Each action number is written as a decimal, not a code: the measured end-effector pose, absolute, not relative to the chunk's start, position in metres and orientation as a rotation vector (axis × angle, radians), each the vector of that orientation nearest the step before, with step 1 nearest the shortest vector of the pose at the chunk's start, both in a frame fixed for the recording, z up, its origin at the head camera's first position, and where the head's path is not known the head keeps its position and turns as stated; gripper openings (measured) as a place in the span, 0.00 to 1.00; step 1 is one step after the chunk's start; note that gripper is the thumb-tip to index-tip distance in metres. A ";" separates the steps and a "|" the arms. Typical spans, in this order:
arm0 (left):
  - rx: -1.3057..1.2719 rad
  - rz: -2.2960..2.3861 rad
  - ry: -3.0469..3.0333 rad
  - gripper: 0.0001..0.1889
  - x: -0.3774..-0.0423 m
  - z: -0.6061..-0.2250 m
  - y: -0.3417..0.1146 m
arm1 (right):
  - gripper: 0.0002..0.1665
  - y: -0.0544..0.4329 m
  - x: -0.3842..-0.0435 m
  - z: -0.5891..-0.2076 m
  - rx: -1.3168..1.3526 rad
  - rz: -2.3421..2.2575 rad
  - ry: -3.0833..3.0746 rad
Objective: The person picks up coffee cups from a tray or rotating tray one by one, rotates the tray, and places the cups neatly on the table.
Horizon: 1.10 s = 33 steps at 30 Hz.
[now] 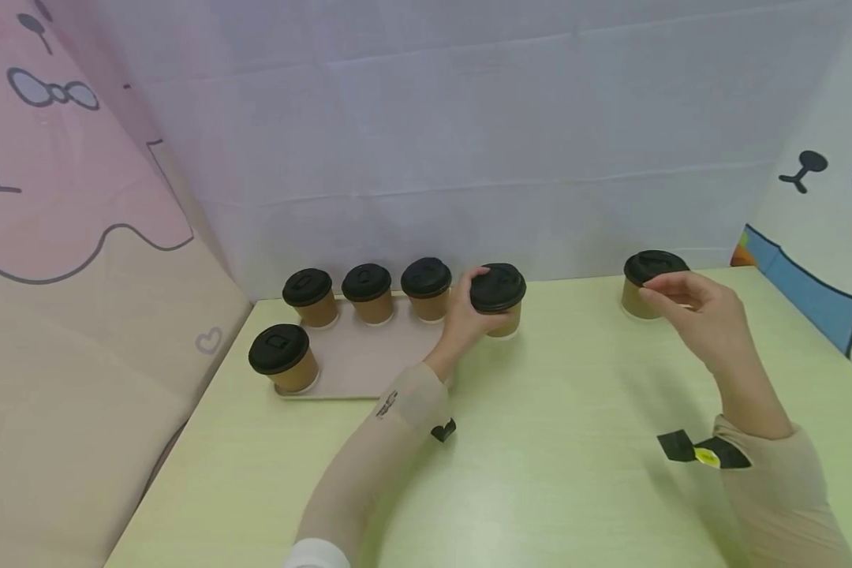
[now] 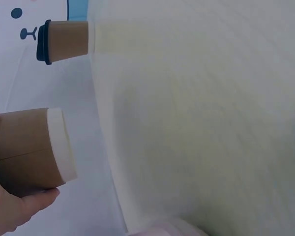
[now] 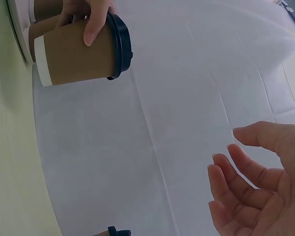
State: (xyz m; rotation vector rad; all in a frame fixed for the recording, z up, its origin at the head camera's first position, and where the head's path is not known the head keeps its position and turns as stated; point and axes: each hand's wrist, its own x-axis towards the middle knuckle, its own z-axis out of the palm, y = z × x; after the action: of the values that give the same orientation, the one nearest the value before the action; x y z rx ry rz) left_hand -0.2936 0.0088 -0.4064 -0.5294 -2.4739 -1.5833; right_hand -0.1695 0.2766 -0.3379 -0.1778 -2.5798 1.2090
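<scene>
My left hand (image 1: 465, 319) grips a brown paper coffee cup (image 1: 511, 319) with a black lid, thumb and fingers round its side. In the left wrist view that cup (image 2: 22, 147) shows its white base, which is off the table. My right hand (image 1: 713, 319) is raised in front of another lidded coffee cup (image 1: 639, 302) at the back right and overlaps it in the head view. In the right wrist view the right hand (image 3: 260, 187) has loosely bent fingers with nothing between them. That standing cup's lid (image 3: 119, 232) just shows at the bottom edge there, apart from the fingers.
A pale tray (image 1: 355, 371) lies at the back left of the light yellow-green table (image 1: 539, 473). Several lidded cups stand on it: a back row, including one coffee cup (image 1: 367, 293), and one cup (image 1: 282, 359) at its front left corner. A white cloth wall (image 1: 454, 142) rises behind.
</scene>
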 end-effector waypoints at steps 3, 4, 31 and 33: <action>-0.536 -1.584 -2.473 0.41 -0.299 -0.403 0.018 | 0.18 0.277 -0.170 -0.337 -0.171 1.215 -2.572; -0.540 -1.589 -2.474 0.41 -0.300 -0.402 0.021 | 0.17 0.277 -0.170 -0.337 -0.167 1.216 -2.570; -0.524 -1.599 -2.547 0.40 -0.323 -0.420 0.087 | 0.17 0.281 -0.169 -0.337 -0.161 1.216 -2.557; -0.532 -1.585 -2.564 0.40 -0.323 -0.422 0.088 | 0.17 0.281 -0.169 -0.338 -0.161 1.222 -2.550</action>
State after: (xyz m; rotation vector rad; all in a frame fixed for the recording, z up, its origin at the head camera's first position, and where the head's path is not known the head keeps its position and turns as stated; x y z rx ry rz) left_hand -0.3227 0.0883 -0.4219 -0.5322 -2.5640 -1.5851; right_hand -0.1691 0.2806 -0.3375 -0.1606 -2.5501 1.2225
